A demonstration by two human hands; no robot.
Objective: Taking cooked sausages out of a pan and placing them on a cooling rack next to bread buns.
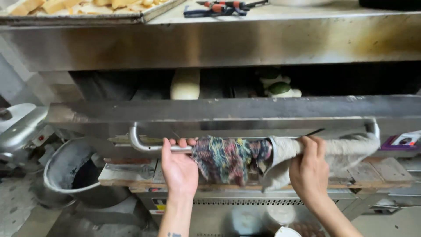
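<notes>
A steel oven door (228, 109) stands partly lowered, with a long metal handle bar (144, 147) across its front. My left hand (179, 164) grips the bare bar next to a multicoloured knitted cloth (226, 159) wrapped round it. My right hand (309, 169) grips the bar through a grey cloth (346, 151) that covers its right part. Inside the dark oven lie a pale long loaf (185, 84) and round pale buns with green tops (280, 88).
A tray of golden baked pieces (79, 8) and red-handled pliers (219, 7) sit on the oven top. A large metal mixing bowl (72, 173) and a mixer (17, 131) stand at the left. A wooden board (372, 175) runs under the handle.
</notes>
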